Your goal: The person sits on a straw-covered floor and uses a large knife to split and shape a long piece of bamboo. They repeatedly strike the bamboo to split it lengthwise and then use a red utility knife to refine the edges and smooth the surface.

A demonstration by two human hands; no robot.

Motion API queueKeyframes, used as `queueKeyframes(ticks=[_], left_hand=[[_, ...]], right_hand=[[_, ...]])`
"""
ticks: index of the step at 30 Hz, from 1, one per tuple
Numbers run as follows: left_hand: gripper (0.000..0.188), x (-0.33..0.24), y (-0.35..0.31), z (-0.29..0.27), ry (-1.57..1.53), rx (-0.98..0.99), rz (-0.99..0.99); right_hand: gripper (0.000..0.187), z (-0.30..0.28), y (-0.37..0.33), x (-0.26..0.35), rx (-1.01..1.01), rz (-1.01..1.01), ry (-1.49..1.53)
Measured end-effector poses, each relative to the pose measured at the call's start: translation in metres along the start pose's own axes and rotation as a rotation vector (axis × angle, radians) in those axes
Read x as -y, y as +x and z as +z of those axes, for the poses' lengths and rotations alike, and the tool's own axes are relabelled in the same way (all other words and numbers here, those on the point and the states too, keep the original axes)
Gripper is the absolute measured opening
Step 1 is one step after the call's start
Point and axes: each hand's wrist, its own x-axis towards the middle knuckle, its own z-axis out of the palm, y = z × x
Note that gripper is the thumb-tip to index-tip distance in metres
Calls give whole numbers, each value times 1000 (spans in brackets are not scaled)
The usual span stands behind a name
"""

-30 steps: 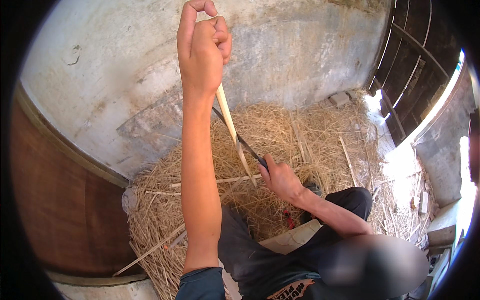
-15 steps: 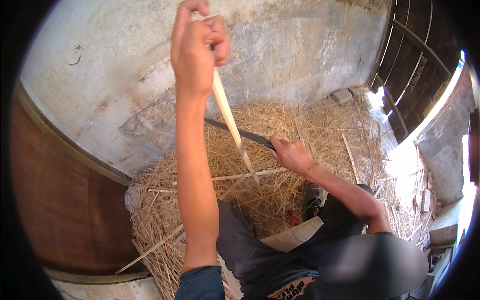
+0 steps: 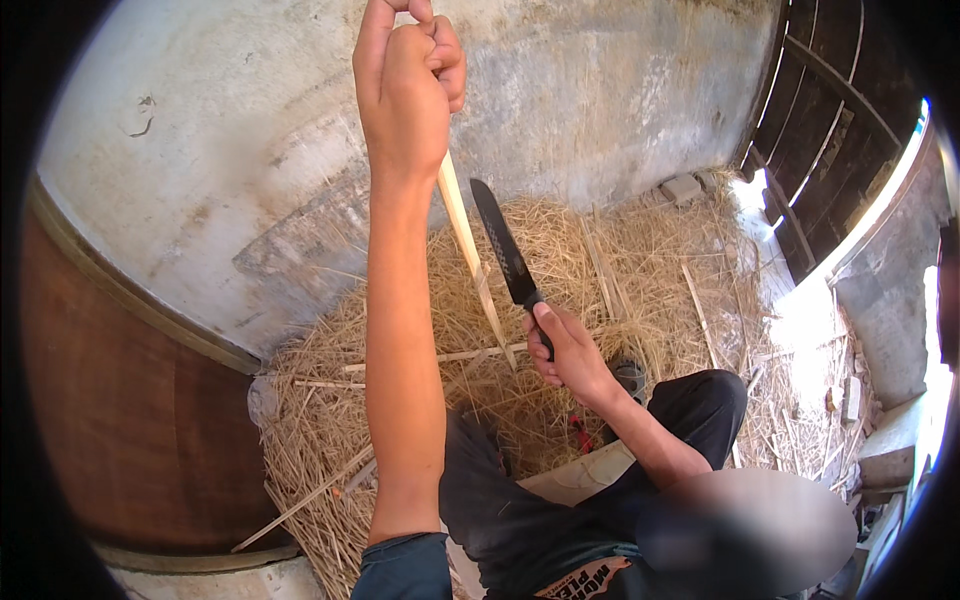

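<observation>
My left hand (image 3: 412,95) is raised at the top of the view, its fingers closed round the upper end of a pale wooden strip (image 3: 462,235). The strip slants down to the right, and its lower tip reaches the straw between my legs. A black-bladed knife (image 3: 503,240) is in my right hand (image 3: 567,350), whose fingers wrap its dark handle. Its blade points up and slightly left, just right of the strip and apart from it in the picture. The strip's top end is hidden inside my left hand.
Straw and thin shavings (image 3: 650,265) cover the floor around my bent legs. A stained plaster wall (image 3: 590,110) rises ahead, with a brown wooden panel (image 3: 130,390) at the left and dark boards (image 3: 825,130) at the right. A red object (image 3: 581,434) lies between my legs.
The knife has swung from lying across the strip to pointing upward beside it. My right hand has come lower and nearer to me; my left hand still grips the strip, shifted slightly right.
</observation>
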Motion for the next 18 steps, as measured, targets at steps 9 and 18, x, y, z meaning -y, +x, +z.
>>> queueKeyframes(ticks=[9,18], left_hand=[[16,3,0,11,-27,-37,23],[7,-1,2,7,-1,14,-68]], right_hand=[[32,19,28,-57,-249,-526,-583],[30,5,20,-34,-233,-348,-1156]])
